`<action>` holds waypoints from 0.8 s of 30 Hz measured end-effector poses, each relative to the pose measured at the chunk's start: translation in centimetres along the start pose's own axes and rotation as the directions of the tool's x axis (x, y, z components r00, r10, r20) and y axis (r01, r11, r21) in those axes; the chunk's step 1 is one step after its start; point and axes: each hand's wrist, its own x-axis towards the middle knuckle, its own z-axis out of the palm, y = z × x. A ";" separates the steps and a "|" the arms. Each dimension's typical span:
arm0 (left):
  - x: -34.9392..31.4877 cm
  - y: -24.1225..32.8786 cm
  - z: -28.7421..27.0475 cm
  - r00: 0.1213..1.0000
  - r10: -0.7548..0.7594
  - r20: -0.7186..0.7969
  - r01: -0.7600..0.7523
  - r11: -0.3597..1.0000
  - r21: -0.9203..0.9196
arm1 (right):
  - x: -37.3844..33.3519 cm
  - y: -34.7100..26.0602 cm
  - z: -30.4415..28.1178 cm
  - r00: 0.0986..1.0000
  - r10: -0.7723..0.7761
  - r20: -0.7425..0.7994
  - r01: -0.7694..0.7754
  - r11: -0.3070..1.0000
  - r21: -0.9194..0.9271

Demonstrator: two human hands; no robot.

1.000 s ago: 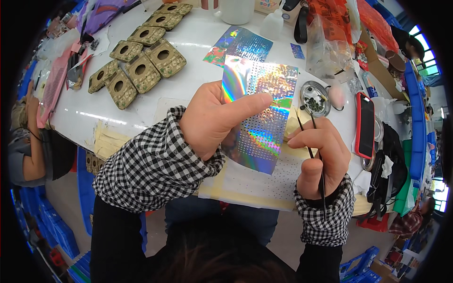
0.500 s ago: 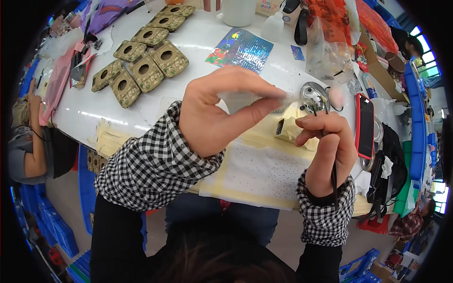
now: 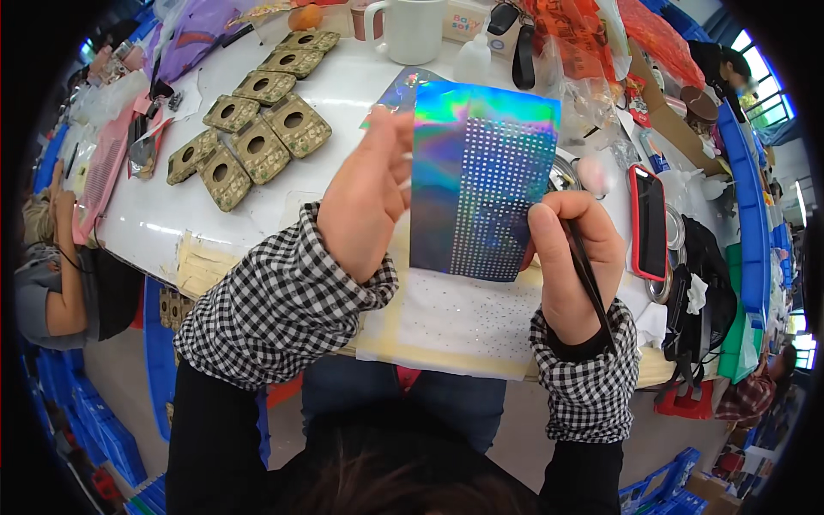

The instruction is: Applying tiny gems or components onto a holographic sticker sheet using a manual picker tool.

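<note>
My right hand (image 3: 577,257) pinches the lower right edge of a shiny holographic card (image 3: 438,197) with rows of small bright dots. Dark tweezers (image 3: 588,279) lie in the same hand, pointing down toward the wrist. At the card's left edge is my left hand (image 3: 365,202), slightly blurred, its fingers stretched up and apart. Below the card, a white sheet (image 3: 455,322) with scattered tiny dark specks is taped to the table edge. A second shiny card (image 3: 396,88) on the table is mostly hidden behind the held one. A round metal dish (image 3: 562,174) peeks out at the right.
Several camouflage-patterned blocks (image 3: 262,148) with round holes stand at the left. A white mug (image 3: 414,33) and a squeeze bottle (image 3: 473,64) are at the back. On the right lie a red-cased phone (image 3: 650,223) and a black bag (image 3: 708,275). Another person's arm (image 3: 64,275) shows far left.
The held card now faces me; before, only something thin and blurred showed by my left fingertips. My left hand has gone from a pinch to spread fingers, and my right hand now grips the card.
</note>
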 end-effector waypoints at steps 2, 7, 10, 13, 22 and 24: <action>0.0 0.2 -0.1 0.945 -0.292 0.148 0.318 0.927 -0.199 | 0.0 -0.4 0.3 0.999 0.007 -0.053 -0.007 1.000 -0.012; -1.6 -0.1 1.2 0.939 -0.267 0.218 0.222 0.952 0.212 | -0.3 0.0 0.3 0.999 -0.028 -0.028 0.026 0.998 -0.055; -1.6 -0.1 1.1 0.926 -0.343 0.158 0.312 0.931 0.191 | -0.4 0.6 0.2 0.997 -0.073 0.024 0.076 0.982 -0.174; -1.6 -0.5 0.8 0.930 -0.341 0.141 0.288 0.909 0.301 | -0.5 0.5 0.4 0.998 -0.061 0.021 0.064 0.982 -0.177; -1.0 -0.4 0.3 0.962 -0.272 -0.025 0.269 0.926 0.264 | -0.3 1.3 -1.0 0.915 -0.386 0.117 0.404 0.866 -0.296; -1.0 -0.4 0.2 0.969 -0.245 -0.030 0.244 0.927 0.287 | 0.1 1.2 -1.0 0.864 -0.436 0.251 0.503 0.742 -0.444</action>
